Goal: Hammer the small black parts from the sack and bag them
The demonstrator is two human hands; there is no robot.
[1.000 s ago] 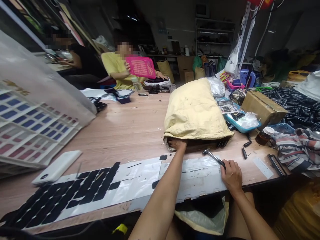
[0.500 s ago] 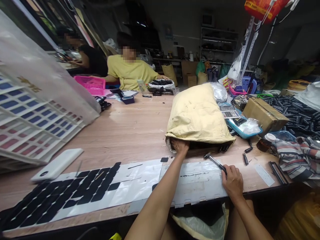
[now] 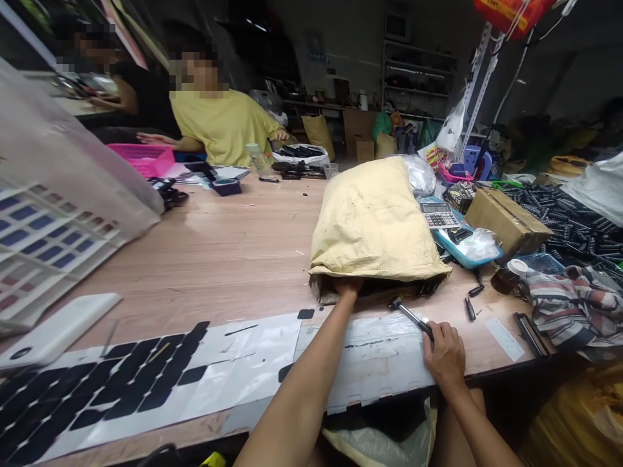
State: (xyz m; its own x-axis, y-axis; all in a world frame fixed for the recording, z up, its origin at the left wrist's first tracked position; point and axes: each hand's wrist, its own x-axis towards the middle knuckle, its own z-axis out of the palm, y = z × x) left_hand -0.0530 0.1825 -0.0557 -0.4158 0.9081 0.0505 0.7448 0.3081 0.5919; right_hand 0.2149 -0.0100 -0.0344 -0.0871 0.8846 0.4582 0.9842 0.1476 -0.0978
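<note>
A pale yellow woven sack [image 3: 374,220] lies on the wooden table, its dark mouth facing me. My left hand [image 3: 348,285] reaches into that mouth; its fingers are hidden inside. Black pieces [image 3: 431,287] show at the right side of the opening. Closed round the black grip of a small hammer [image 3: 411,316], my right hand [image 3: 445,353] rests by the table's front edge. The metal hammer head points left, just below the sack. Beneath both forearms lies a whitish sheet [image 3: 374,363] covered with clear film.
Rows of flat black pads [image 3: 141,373] lie on white paper at left, beside a white basket [image 3: 58,240]. A calculator [image 3: 438,215], cardboard box [image 3: 509,220] and bunched cloth [image 3: 574,308] are at right. One person in yellow [image 3: 228,126] sits across the table; another sits beyond.
My left hand has gone deeper into the sack, so less of it shows. The right hand keeps its hold on the hammer. The view has shifted slightly to the right.
</note>
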